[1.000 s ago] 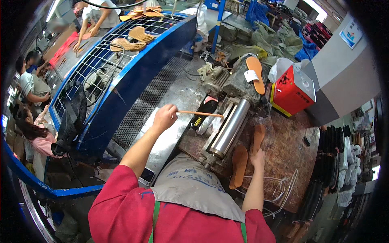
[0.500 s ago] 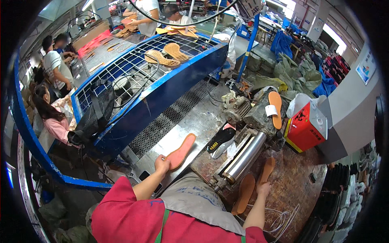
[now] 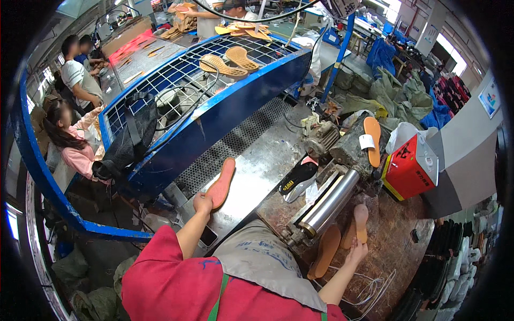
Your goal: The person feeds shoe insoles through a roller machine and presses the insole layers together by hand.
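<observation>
The left hand (image 3: 203,204) is pinching a pink insole (image 3: 221,185), the right hand (image 3: 355,253) a tan insole (image 3: 361,219) toward the worktop's (image 3: 395,231) near edge. Pick-up is seemingly needing steadiness.

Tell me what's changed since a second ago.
The left hand has swung its pink sole leftward, away from the metal roller, turning it from edge-on to pink side showing. The right hand has tipped up a pale insole; a brown insole shows beside it. Roller and red container stayed put.

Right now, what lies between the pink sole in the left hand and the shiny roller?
In the head view, the stretch from the pink sole to the shiny roller holds metal surface, a black insole and a crumpled white scrap.
</observation>
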A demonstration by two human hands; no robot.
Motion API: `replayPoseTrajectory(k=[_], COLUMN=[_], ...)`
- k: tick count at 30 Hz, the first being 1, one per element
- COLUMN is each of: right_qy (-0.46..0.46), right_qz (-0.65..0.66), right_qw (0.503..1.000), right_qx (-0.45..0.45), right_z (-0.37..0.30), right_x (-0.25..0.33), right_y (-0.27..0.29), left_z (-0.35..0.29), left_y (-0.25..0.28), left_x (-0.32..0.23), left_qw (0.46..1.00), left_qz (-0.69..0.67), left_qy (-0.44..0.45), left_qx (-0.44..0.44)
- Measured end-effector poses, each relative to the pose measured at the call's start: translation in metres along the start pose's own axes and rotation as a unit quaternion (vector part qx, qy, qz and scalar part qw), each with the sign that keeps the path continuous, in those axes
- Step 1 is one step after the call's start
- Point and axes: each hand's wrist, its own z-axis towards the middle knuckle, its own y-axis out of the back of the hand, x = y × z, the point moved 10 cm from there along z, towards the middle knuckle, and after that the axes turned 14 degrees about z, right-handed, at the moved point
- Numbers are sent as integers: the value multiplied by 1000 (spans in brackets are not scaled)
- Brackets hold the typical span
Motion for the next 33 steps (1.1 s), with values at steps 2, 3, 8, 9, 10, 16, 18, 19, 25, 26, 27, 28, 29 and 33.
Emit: replayPoseTrajectory(k=[2, 3, 8, 9, 10, 16, 18, 19, 25, 26, 27, 28, 29, 33], right_qy=[13, 14, 38, 55, 70, 66, 68, 69, 86, 87, 84, 81, 80, 78], right_qz=[53, 87, 148, 166, 184, 228, 232, 237, 261, 259, 269, 278, 278, 293], right_qw=[998, 996, 985, 981, 977, 963, 962, 961, 953, 953, 951, 949, 949, 945], right_qx=[-12, -25, -85, -85, -81, -129, -129, -126, -125, -128, -127, -127, -126, -123], right_z=[-9, -14, -34, -37, -40, -51, -53, -53, -55, -57, -57, -57, -58, -64], right_x=[5, 9, 24, 29, 33, 49, 53, 55, 63, 64, 64, 64, 65, 70], right_y=[4, 0, 11, 13, 13, 33, 43, 47, 58, 60, 57, 54, 51, 49], left_z=[26, 38, 61, 64, 70, 94, 99, 102, 116, 115, 119, 125, 129, 134], left_y=[-8, -5, 9, 14, 18, 35, 37, 40, 50, 50, 51, 52, 52, 43], left_x=[18, 27, 22, 15, 9, -11, -12, -12, -18, -21, -19, -16, -12, -3], left_qw=[999, 999, 999, 998, 998, 989, 989, 987, 980, 978, 978, 980, 982, 989], left_qz=[-54, -50, -16, -5, 4, 90, 99, 105, 130, 135, 134, 127, 120, 104], left_qy=[3, -6, -11, -17, -21, -36, -29, -29, -41, -52, -51, -50, -50, -37], left_qx=[-5, -15, -50, -53, -59, -109, -107, -115, -144, -149, -150, -142, -134, -102])
